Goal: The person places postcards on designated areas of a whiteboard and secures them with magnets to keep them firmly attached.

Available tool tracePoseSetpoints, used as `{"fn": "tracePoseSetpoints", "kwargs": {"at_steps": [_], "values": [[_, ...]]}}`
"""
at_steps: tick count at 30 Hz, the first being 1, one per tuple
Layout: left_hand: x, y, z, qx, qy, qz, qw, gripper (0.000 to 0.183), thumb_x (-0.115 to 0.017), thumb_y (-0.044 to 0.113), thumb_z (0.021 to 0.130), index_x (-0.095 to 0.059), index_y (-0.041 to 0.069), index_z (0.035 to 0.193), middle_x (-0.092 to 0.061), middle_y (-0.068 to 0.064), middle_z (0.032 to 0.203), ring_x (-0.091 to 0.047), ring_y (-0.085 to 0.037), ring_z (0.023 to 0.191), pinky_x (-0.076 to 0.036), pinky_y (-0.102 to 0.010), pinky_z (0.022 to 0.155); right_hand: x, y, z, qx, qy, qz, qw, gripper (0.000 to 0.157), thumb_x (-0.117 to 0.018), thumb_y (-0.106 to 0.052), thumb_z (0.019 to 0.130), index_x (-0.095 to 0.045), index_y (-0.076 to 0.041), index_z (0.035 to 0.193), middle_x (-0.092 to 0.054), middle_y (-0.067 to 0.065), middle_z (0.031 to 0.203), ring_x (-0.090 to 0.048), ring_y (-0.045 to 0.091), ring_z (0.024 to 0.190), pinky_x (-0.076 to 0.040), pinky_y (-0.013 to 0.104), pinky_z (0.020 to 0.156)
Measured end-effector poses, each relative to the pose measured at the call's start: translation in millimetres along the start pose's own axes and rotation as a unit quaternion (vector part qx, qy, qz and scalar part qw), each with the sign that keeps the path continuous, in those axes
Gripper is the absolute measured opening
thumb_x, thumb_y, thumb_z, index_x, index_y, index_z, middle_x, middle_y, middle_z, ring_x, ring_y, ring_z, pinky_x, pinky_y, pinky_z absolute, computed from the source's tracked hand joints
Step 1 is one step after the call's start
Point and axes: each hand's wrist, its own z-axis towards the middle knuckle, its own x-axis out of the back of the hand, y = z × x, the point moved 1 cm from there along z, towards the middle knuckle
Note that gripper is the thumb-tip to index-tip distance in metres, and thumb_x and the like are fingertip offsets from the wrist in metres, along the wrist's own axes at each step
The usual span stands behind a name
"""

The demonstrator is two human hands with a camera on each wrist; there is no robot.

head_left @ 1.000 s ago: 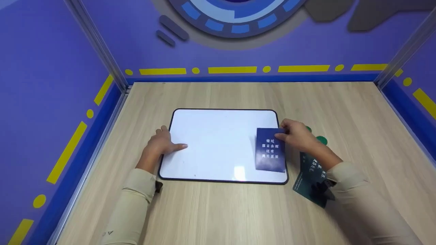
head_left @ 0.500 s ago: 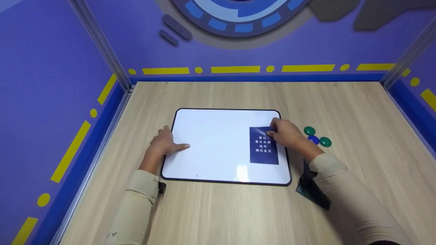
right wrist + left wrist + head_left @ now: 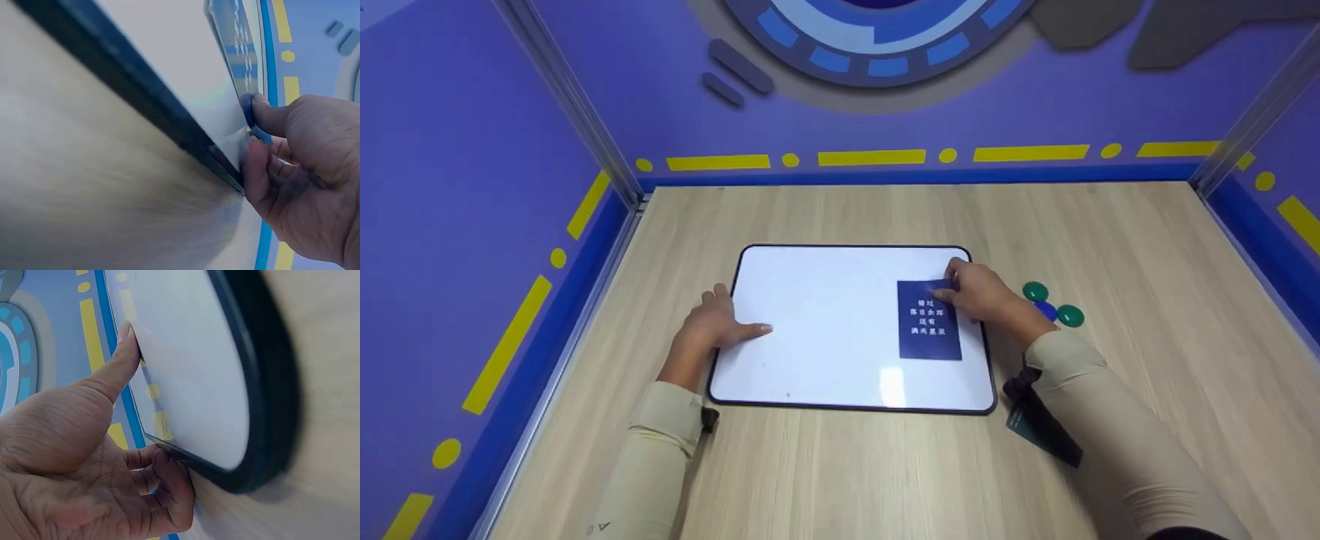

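1. Card, dark blue, over the right side of the whiteboard; right hand, fingers pinching its upper right corner;
2. left hand gripping the whiteboard's left edge, thumb on top, fingers curled alongside;
3. green discs on the surface.

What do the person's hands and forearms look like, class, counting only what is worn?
The left hand and right hand are ungloved. The left sleeve and right sleeve are long, beige and creased; the left bears a small dark triangular mark. A black piece shows beside the left cuff, and a dark piece beside the right cuff.
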Motion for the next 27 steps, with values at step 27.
{"fn": "tracePoseSetpoints", "kwargs": {"at_steps": [27], "values": [[4.6,-3.2,4.7,0.002,-0.024,-0.009,0.9997,0.124,-0.079,0.056,0.092,-0.005,-0.012,0.166,-0.024,-0.041,0.167,-0.035,-0.060,0.153,-0.037,-0.065,0.125,5.3,4.0,3.3,0.016,-0.033,0.022,0.999,0.030,-0.065,-0.023,0.108,-0.053,-0.006,0.130,-0.069,0.018,0.107,-0.067,0.018,0.063,-0.053,0.028,0.057]]}}
